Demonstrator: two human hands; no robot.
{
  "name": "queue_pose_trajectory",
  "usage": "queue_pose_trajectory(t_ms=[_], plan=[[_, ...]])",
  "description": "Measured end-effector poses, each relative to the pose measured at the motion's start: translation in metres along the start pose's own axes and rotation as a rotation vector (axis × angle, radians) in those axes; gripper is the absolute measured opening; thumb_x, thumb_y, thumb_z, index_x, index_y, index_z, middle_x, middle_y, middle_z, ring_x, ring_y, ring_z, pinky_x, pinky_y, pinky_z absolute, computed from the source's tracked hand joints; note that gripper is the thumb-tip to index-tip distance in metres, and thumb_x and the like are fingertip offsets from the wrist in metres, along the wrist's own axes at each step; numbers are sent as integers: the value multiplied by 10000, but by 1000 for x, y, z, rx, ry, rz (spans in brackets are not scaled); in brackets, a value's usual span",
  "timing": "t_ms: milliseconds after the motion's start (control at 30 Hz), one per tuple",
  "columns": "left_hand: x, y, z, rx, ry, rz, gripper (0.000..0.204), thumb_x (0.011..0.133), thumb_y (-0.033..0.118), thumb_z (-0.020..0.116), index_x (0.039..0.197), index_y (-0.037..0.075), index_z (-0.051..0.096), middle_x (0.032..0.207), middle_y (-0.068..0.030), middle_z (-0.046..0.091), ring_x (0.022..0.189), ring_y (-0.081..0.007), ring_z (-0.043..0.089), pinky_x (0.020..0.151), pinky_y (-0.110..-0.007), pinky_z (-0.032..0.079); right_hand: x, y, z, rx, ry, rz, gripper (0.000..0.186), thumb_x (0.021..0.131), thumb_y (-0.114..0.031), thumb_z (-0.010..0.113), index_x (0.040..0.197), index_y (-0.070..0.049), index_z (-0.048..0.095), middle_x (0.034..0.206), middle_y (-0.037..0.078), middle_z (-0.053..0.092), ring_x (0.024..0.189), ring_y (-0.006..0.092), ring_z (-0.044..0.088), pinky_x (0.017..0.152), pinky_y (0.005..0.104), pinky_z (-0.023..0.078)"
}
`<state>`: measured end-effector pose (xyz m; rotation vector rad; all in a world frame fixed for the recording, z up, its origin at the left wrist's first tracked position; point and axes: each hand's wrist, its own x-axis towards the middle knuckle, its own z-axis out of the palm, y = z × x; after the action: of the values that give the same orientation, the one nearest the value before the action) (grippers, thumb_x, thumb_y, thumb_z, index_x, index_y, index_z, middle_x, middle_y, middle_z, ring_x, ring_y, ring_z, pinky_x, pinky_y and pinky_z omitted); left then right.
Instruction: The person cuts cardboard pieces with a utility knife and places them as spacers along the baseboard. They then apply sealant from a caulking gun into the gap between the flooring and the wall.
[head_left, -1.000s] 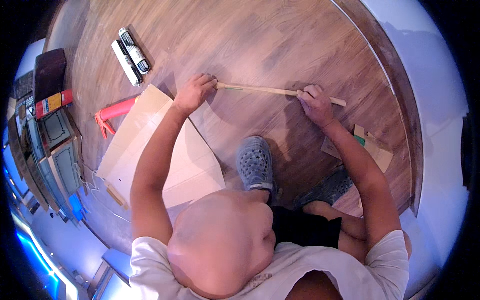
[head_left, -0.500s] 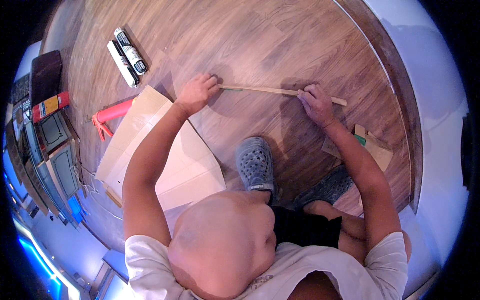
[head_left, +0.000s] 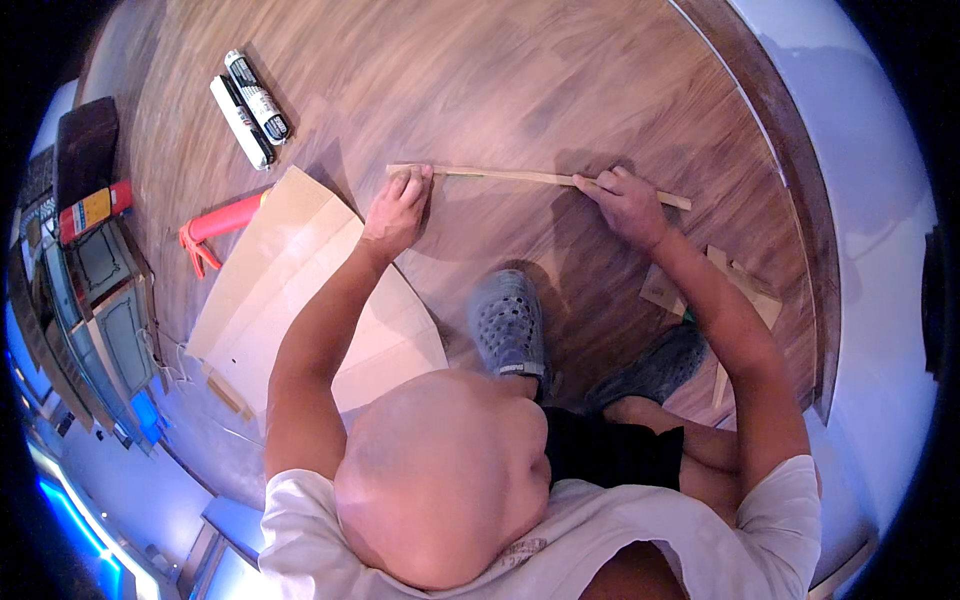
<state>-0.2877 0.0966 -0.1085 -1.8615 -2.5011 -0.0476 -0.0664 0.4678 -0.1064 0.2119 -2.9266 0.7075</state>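
A long, narrow tan strip (head_left: pixel 510 176), perhaps cardboard or wood, stretches sideways low over the floor. Near its left end, the fingers of my left hand (head_left: pixel 398 205) are closed on it, and a short end sticks out past them. My right hand (head_left: pixel 628 208) pinches the strip nearer its other end, with a length showing beyond the fingers to the right. A thin green mark or piece shows along the strip just right of my left hand.
A large cardboard sheet (head_left: pixel 300 250) lies left of my feet, beside a red caulking gun (head_left: pixel 228 220). Two sealant tubes (head_left: pixel 258 98) rest farther off. Cardboard scraps (head_left: pixel 745 290) lie right of my grey clogs (head_left: pixel 508 320). A white wall (head_left: pixel 870 250) rises at right.
My left hand has shifted along the strip and slightly nearer me, so the strip's left end now shows beyond it. My right hand has moved a little left.
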Motion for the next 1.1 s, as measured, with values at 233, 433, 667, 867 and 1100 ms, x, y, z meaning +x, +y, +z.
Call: queue_pose_trajectory(t_ms=[233, 433, 667, 867, 1100], plan=[[17, 3, -3, -136, 37, -190, 284, 946, 215, 698, 1197, 81, 706, 1127, -116, 662, 1127, -348, 635, 949, -440, 547, -8, 13, 28, 167, 123, -10, 497, 865, -91, 629, 1333, -240, 696, 881, 70, 609, 816, 326, 585, 704, 461, 513], [73, -1, -22, -509, -99, -179, 222, 949, 235, 719, 1151, 142, 727, 1079, -99, 669, 947, -341, 700, 810, -446, 575, -7, -4, -1, 77, -33, 223, 438, 840, -90, 635, 1256, -195, 724, 928, 75, 599, 914, 298, 602, 801, 411, 529], [90, 0, -14, -709, -167, -189, 200, 849, 79, 767, 1002, 30, 650, 1030, -151, 655, 945, -395, 666, 801, -482, 530, -18, -5, 14, 64, 176, 256, 285, 850, -92, 643, 1120, -105, 732, 980, 82, 628, 972, 294, 611, 876, 392, 522], [87, 2, -10, -701, -269, -251, 206, 836, 47, 755, 1009, 38, 643, 1044, -158, 672, 953, -406, 672, 800, -483, 533, -36, -6, 7, 125, 217, 352, 222, 876, -109, 626, 1075, -69, 716, 1085, 109, 643, 1069, 313, 606, 938, 410, 517], [92, 19, -26, -494, -203, -149, 237, 898, 85, 684, 1134, 77, 697, 1126, -163, 694, 949, -395, 706, 763, -475, 552, -95, 8, -17, 53, 255, 405, 248, 901, -107, 568, 1121, -52, 669, 1130, 132, 632, 1101, 342, 595, 929, 439, 522]])
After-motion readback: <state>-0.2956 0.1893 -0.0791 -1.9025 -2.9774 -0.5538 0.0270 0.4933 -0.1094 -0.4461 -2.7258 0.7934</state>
